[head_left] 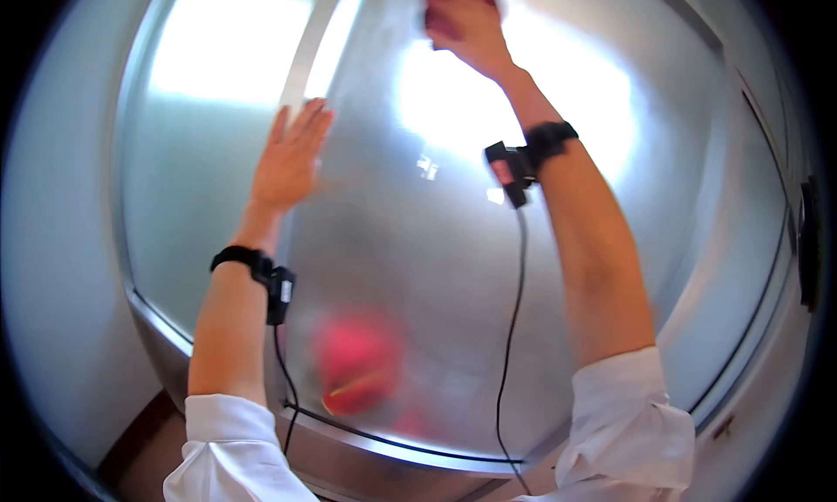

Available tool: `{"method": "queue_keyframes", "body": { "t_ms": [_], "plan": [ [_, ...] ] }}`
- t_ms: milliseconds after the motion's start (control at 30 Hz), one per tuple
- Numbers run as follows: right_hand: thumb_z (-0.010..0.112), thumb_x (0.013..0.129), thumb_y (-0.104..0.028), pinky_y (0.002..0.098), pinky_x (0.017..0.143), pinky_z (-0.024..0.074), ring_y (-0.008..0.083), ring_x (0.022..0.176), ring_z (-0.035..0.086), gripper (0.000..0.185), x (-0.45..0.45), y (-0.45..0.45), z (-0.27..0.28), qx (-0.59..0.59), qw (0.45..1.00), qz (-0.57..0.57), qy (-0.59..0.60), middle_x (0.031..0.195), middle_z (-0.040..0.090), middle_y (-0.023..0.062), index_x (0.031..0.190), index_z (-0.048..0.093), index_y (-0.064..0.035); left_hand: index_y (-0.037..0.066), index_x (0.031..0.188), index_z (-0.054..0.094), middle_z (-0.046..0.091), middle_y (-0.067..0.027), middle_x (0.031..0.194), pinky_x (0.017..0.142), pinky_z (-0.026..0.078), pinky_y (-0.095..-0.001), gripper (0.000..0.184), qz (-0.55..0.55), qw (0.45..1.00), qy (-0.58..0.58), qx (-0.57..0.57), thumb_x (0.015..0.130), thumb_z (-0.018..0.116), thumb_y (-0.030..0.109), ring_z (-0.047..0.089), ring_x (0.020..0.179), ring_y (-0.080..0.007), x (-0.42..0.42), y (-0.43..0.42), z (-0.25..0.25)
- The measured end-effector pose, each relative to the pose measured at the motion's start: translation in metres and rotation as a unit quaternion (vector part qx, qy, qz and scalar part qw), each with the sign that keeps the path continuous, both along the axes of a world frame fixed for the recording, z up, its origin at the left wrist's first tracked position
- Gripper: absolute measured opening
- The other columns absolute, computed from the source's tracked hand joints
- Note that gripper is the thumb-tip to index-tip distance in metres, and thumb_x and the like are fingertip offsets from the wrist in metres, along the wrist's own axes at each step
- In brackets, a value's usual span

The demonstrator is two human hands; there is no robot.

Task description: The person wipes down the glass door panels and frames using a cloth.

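Right hand (475, 33) clamps a dark red cloth (442, 21) at the top of the smooth, translucent glass panel (375, 232); left hand (289, 162), apart, is flat, fingers extended. Black, box-shaped left-wrist unit (278, 306): label illegible.

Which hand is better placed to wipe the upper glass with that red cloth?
Right, most likely: the right hand grips the dark red cloth high up by the glass panel. The left hand is lower, open and visibly holding nothing.
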State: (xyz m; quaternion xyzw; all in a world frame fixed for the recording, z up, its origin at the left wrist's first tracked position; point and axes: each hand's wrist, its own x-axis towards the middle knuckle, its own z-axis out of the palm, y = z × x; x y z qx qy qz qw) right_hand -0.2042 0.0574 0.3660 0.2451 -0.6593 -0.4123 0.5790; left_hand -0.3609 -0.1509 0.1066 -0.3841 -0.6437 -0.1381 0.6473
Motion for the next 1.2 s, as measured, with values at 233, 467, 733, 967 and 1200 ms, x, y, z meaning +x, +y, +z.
{"method": "queue_keyframes", "body": {
  "t_ms": [233, 467, 733, 967, 1200],
  "plan": [
    [0.061, 0.086, -0.042, 0.0406, 0.107, 0.0312, 0.0293, 0.126, 0.043, 0.051, 0.095, 0.015, 0.0, -0.06, 0.988, -0.133, 0.045, 0.134, 0.049, 0.0122, 0.127, 0.052, -0.0126, 0.011, 0.145, 0.026, 0.029, -0.0027, 0.15, 0.115, 0.017, -0.0446, 0.073, 0.025, 1.0, 0.006, 0.016, 0.078, 0.053, 0.006, 0.022, 0.14, -0.017, 0.009, -0.003, -0.002],
    [0.057, 0.087, -0.051, 0.0366, 0.108, 0.0288, 0.0306, 0.13, 0.039, 0.071, 0.376, 0.231, 0.096, -0.238, 0.922, -0.161, 0.261, 0.138, 0.044, 0.0188, 0.135, 0.043, -0.0018, 0.014, 0.146, 0.024, 0.029, 0.0004, 0.15, 0.114, 0.021, -0.0448, 0.075, 0.113, 0.993, -0.003, 0.032, 0.078, 0.052, 0.003, 0.022, 0.14, -0.0161, 0.01, 0.0, 0.0],
    [0.052, 0.087, -0.054, 0.0359, 0.108, 0.0275, 0.0325, 0.131, 0.038, 0.072, 0.41, 0.234, 0.072, -0.286, 0.876, -0.187, 0.34, 0.14, 0.041, 0.0212, 0.136, 0.042, -0.0014, 0.014, 0.142, 0.034, 0.035, -0.0006, 0.147, 0.116, 0.016, -0.0436, 0.058, 0.151, 0.987, 0.046, 0.012, 0.085, 0.049, 0.009, 0.028, 0.137, -0.0167, 0.015, 0.004, 0.009],
    [0.045, 0.085, -0.061, 0.0388, 0.108, 0.0281, 0.0364, 0.13, 0.038, 0.077, 0.381, 0.262, 0.006, -0.311, 0.882, -0.152, 0.32, 0.14, 0.041, 0.0229, 0.138, 0.042, -0.0053, 0.019, 0.142, 0.033, 0.029, -0.0009, 0.15, 0.118, 0.012, -0.0388, 0.047, 0.146, 0.985, 0.066, -0.062, 0.096, 0.04, 0.021, 0.025, 0.139, -0.0167, -0.009, 0.006, -0.005],
    [0.038, 0.083, -0.07, 0.0448, 0.108, 0.0282, 0.0386, 0.129, 0.039, 0.083, 0.398, 0.245, 0.047, -0.402, 0.77, -0.235, 0.438, 0.137, 0.044, 0.0233, 0.137, 0.044, -0.0071, 0.019, 0.141, 0.036, 0.032, -0.0005, 0.149, 0.118, 0.01, -0.0401, 0.052, -0.025, 0.997, 0.064, -0.022, 0.09, 0.047, 0.016, 0.023, 0.14, -0.0171, -0.004, 0.017, -0.006]
  ]
}}
